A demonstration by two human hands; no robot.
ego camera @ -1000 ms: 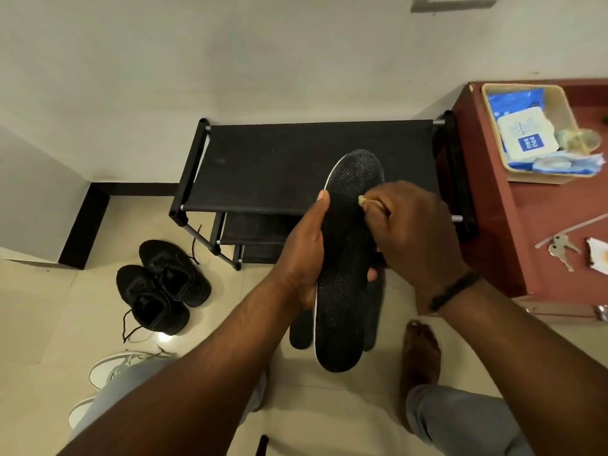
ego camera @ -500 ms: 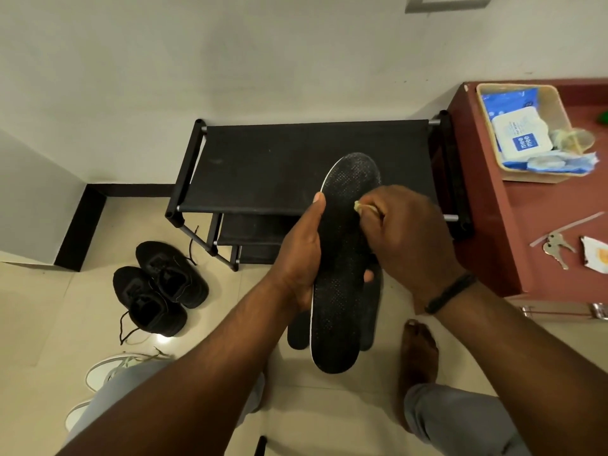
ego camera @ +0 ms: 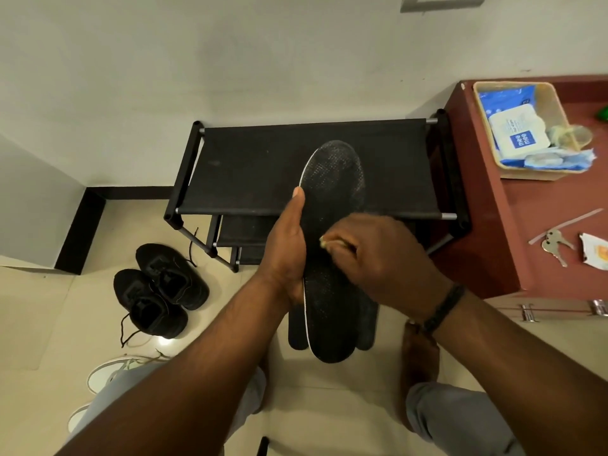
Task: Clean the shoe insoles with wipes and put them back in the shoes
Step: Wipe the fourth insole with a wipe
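One black insole (ego camera: 332, 258) gripped by left hand (ego camera: 287, 255), right hand (ego camera: 378, 258) pinching a wipe (ego camera: 325, 241) mid-scrub; next, probably wipe toward the heel.

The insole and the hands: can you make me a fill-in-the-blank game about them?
1. The left hand holds the black ____ upright by its edge.
2. The right hand pinches a small ____ against it.
3. The pair of black shoes sits on the ____.
4. The wipes pack lies in a basket on the ____ cabinet.

Missing words: insole; wipe; floor; red
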